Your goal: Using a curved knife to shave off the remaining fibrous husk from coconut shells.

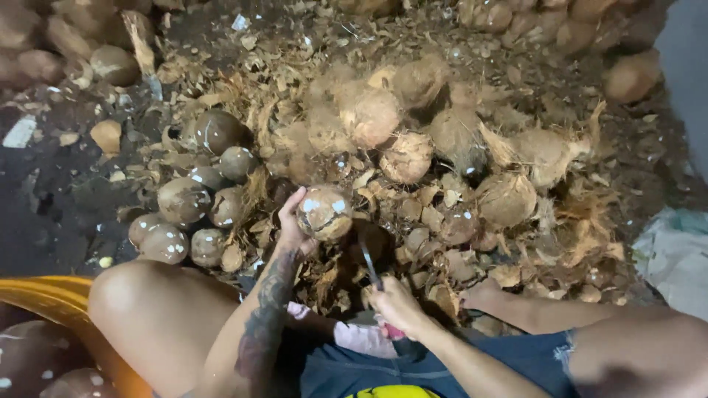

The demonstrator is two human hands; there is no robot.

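1 coconut gripped in left hand, knife in right hand

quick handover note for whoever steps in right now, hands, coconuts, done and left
Left hand: holds a partly peeled coconut up over the husk scraps.
Right hand: grips a knife, blade up toward that coconut.
Done: smooth peeled coconuts lie in a cluster to the left.
Left: fibrous husked coconuts piled ahead; the held one shows brown patches.

Tattooed left forearm, denim shorts
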